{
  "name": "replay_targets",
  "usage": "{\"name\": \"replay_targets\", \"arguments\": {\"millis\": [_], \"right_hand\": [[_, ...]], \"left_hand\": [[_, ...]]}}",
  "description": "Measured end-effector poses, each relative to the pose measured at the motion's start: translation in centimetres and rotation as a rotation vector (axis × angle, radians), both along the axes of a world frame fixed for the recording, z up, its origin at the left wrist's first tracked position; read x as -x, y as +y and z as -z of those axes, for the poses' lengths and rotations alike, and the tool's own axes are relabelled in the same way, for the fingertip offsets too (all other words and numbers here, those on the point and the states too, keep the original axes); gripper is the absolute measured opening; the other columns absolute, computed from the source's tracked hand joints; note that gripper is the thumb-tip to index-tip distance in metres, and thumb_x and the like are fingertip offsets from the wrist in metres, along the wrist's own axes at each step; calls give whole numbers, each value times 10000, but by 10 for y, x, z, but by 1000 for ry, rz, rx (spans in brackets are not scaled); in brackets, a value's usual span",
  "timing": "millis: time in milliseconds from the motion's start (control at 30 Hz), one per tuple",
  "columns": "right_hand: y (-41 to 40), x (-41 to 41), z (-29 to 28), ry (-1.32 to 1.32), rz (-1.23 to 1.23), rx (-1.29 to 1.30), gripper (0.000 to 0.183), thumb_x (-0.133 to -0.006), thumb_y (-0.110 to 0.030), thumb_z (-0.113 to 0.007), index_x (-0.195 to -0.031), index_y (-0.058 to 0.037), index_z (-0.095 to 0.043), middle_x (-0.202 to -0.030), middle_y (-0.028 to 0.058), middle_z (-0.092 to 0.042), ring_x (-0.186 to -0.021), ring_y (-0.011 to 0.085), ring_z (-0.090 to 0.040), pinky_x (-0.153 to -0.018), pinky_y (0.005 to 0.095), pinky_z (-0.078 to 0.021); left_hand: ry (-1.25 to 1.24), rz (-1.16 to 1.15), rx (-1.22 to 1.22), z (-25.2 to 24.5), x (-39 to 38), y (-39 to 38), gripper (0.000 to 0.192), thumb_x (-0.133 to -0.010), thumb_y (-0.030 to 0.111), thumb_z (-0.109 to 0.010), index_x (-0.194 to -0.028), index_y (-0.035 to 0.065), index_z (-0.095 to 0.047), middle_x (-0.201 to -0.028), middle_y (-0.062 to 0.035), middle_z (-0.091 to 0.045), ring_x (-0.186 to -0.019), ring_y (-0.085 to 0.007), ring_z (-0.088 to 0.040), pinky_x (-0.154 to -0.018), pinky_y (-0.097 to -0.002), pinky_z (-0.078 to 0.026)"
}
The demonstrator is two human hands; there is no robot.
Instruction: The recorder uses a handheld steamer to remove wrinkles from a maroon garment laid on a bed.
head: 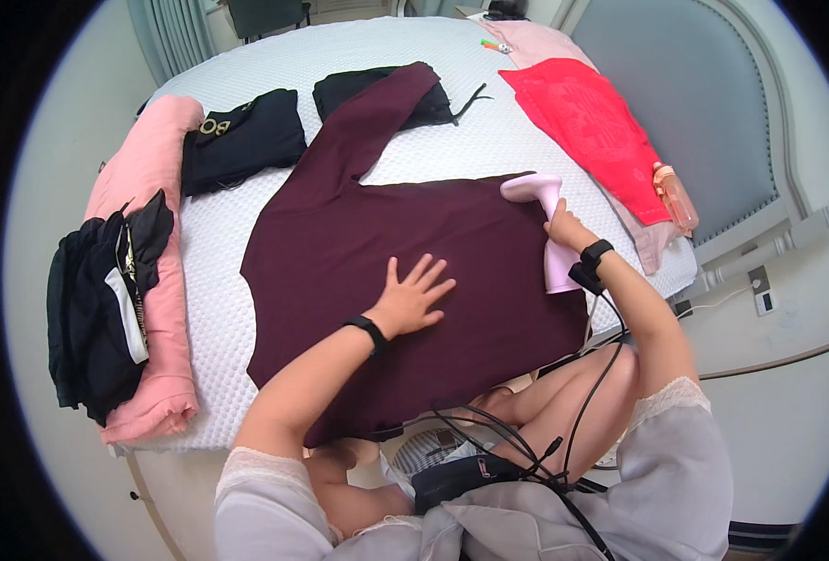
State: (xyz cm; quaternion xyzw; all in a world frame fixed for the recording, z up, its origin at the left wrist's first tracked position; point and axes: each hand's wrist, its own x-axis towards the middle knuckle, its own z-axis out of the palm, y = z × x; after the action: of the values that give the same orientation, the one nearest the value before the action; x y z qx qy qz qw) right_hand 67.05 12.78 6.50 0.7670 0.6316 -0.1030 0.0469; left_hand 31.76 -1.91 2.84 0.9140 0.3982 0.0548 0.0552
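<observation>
A dark maroon long-sleeved top (358, 238) lies spread over the white quilted bed, with one sleeve stretched toward the far side. My left hand (409, 298) rests flat on its middle, palm down and fingers apart. At the garment's right side, my right hand (567, 228) grips the handle of a pink handheld garment steamer (535, 188). The steamer's head points left over the garment's far right edge, and its wide base (561, 273) is toward me. Whether the head touches the cloth I cannot tell.
Folded dark clothes (256, 144) and a black garment (414, 105) lie beyond the top. Left is a rolled pink quilt (144, 151) under dark clothing (88, 315). Rightward are a red cloth (589, 126), a bottle (677, 196) and the headboard (681, 91). Black cables (526, 449) cross my lap.
</observation>
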Motion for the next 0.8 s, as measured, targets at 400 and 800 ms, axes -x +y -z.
{"name": "replay_targets", "arguments": {"millis": [400, 800], "right_hand": [[-15, 18, -30, 57, -172, -132, 805, -784, -289, -617, -1411, -35, -181, -969, 261, -619, -882, 390, -619, -772, 452, -495], [0, 77, -35, 72, -103, -37, 710, -801, -207, -542, -1414, -68, -212, -1093, 218, -602, -1006, 345, -601, -859, 494, -447]], "left_hand": [[-48, -3, -49, 19, -47, -10, 620, -827, 454, -530, -1362, 175, -386, -1467, -103, -252, -1376, -283, -171, -1047, -610, -133], [-71, 53, 27, 50, -94, -31, 718, -820, 605, -452, -1418, 239, -298, -1510, -96, -140, -1397, -328, -33, -1020, -668, -4]]}}
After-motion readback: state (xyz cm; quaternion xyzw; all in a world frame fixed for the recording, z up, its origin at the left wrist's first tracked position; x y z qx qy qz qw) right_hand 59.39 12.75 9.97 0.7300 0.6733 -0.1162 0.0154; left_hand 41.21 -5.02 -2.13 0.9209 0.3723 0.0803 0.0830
